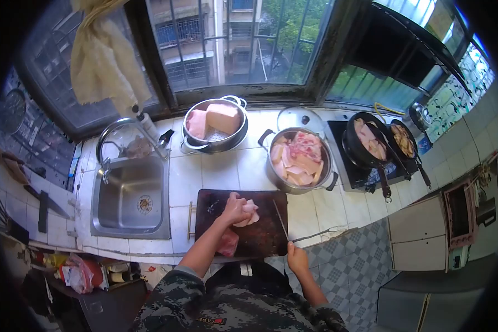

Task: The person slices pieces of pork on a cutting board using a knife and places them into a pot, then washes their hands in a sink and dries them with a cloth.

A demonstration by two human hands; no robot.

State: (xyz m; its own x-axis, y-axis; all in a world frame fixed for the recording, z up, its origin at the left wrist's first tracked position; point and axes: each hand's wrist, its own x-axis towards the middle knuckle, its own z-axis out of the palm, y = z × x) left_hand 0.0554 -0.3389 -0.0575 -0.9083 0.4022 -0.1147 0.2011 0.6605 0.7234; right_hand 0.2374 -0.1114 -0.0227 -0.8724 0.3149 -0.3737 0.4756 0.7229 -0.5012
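Note:
On the dark cutting board (260, 238) my left hand (234, 209) is closed around pale pieces of meat (250, 212). A larger pink slab of meat (228, 243) lies by the near edge, partly covered by my left forearm. My right hand (297, 258) grips a knife (280, 217) by its handle, just off the board's right side. The blade points away from me over the board's right part, apart from the meat. Beyond the board to the right stands a pot (274, 166) full of cut meat.
A steel sink (99, 218) is on the left. At the back, a steamer pot (189, 145) holds big meat blocks. A glass lid (293, 117) lies behind the meat pot. Two pans, a wok (349, 145) and a smaller pan (415, 157), sit on the stove at right with food inside.

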